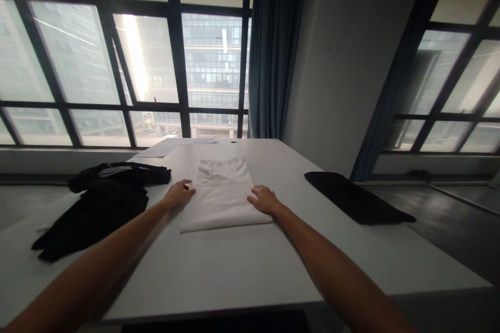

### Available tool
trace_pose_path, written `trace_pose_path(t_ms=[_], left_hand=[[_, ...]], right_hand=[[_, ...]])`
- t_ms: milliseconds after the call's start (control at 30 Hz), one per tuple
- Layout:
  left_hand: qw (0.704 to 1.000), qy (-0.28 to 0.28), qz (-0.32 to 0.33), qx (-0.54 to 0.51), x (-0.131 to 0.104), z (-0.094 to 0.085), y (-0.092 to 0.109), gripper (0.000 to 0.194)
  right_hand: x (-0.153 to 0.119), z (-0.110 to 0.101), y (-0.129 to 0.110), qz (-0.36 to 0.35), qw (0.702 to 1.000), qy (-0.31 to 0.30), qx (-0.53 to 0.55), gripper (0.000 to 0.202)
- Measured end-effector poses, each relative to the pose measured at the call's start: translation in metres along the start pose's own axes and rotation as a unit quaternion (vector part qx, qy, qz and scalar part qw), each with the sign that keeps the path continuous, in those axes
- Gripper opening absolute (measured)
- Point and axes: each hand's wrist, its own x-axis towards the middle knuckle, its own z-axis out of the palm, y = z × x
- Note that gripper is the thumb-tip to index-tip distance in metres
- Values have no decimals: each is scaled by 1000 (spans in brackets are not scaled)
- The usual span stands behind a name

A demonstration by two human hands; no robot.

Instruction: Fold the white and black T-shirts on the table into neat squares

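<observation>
A white garment (224,195), folded into a rough rectangle, lies flat on the white table (219,270). Its far end looks wrinkled, while the near edge is fairly straight. My left hand (179,193) rests at the garment's left side with the fingers a little apart and nothing held. On the opposite side, my right hand (264,199) lies over the right edge of the cloth, palm down, its fingers spread.
Crumpled black clothing (105,203) lies on the table at the left. A flat black folded cloth (353,197) lies by the right edge. Papers (158,150) are at the far left, near a small dark disc (233,141). Windows and a blue curtain stand beyond.
</observation>
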Motion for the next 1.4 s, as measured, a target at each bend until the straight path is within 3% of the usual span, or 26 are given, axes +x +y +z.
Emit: trace_pose_path(t_ms=[100,267,433,567,633,733,833,933,1033,1167,1267,1400], left_hand=[[998,21,32,-53,17,-4,11,44],[983,66,105,-138,33,-7,14,56],[995,28,86,-40,23,6,-1,51],[992,9,122,8,8,13,4,51],[983,-33,177,42,0,17,9,55],[952,-136,243,123,-16,26,11,68],[941,-193,222,165,-30,28,6,73],[939,-207,228,154,-38,15,-2,71],[928,-234,262,121,-42,-16,-11,60],[905,-290,294,102,-47,-51,-14,46],[904,-291,295,110,-52,-52,-5,45],[917,-226,319,84,-57,-37,11,36]], right_hand=[[1,-4,1,-23,998,27,51,52],[3,-9,10,-42,987,96,126,47],[2,-7,17,-5,997,13,76,46],[-1,-8,14,-8,998,17,55,51],[-4,-9,9,-19,999,13,47,56],[-9,-10,2,-40,997,-60,27,62],[-12,-9,1,-32,991,-129,6,65],[-11,-10,12,-29,992,-124,19,59],[-9,-19,32,-45,993,-101,50,52],[-13,-34,48,-88,990,-92,53,63],[-17,-39,43,-132,985,-98,58,62],[-18,-35,29,-156,979,-86,100,37]])
